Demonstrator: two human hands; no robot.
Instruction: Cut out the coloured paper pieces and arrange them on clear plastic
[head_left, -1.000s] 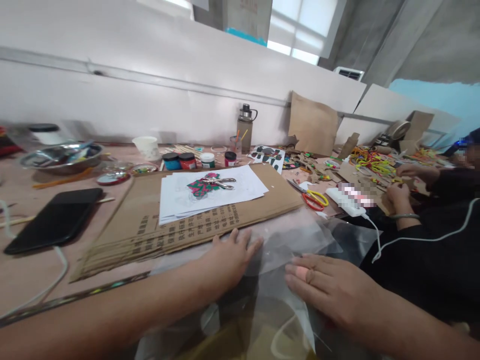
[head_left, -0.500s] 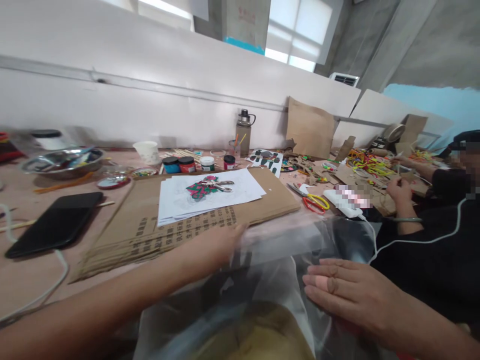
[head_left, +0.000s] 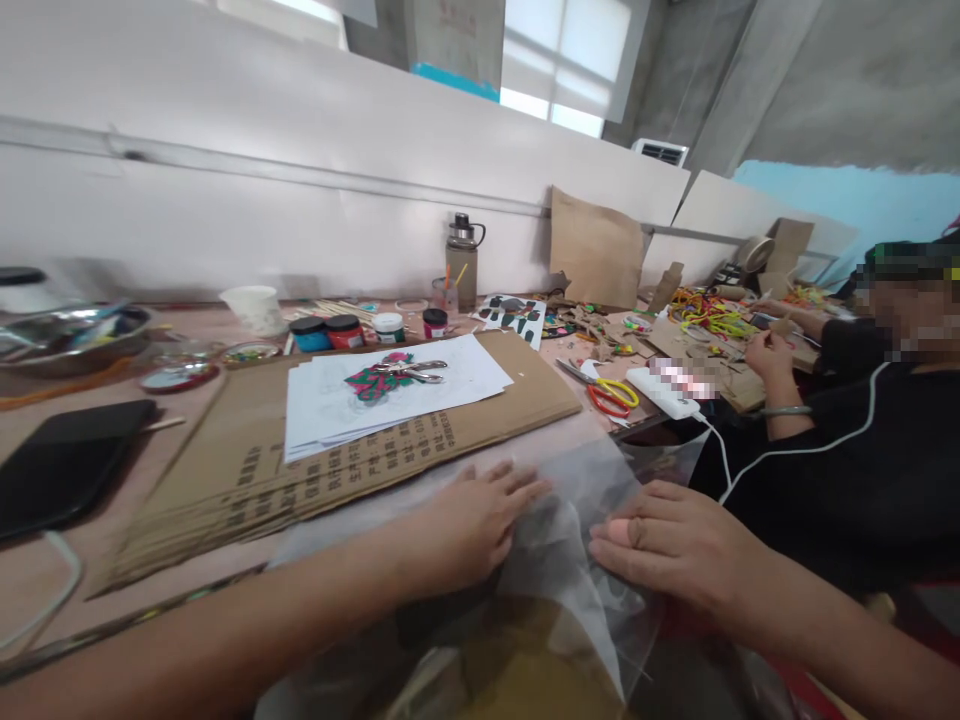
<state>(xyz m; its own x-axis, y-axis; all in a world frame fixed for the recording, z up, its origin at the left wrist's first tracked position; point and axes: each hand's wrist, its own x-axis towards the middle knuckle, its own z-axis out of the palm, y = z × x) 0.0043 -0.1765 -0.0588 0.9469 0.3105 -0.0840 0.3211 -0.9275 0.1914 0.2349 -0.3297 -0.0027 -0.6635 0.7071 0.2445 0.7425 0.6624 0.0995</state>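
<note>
A clear plastic sheet or bag (head_left: 555, 590) hangs over the table's front edge, with something yellowish-brown beneath it. My left hand (head_left: 480, 515) rests on the plastic with its fingers spread. To the right, my right hand (head_left: 660, 540) touches the plastic, its fingers stretched out side by side. Beyond my left hand lies a flat piece of cardboard (head_left: 536, 385) with printed characters. On it are white sheets of paper (head_left: 469, 385), a pink and green patterned piece (head_left: 371, 385) and a shiny metal tool (head_left: 420, 372).
Scissors (head_left: 611, 395) and a white power strip (head_left: 664, 390) lie at the right. Paint jars (head_left: 345, 331), a paper cup (head_left: 253, 308), a bottle (head_left: 462, 265) and a metal bowl (head_left: 75, 345) stand behind. A black phone (head_left: 71, 465) is at left. A person (head_left: 847, 450) sits at right.
My left hand has moved right and spread its fingers on the plastic, which now reaches over the table edge. The view has shifted slightly right; my right hand stays beside the plastic.
</note>
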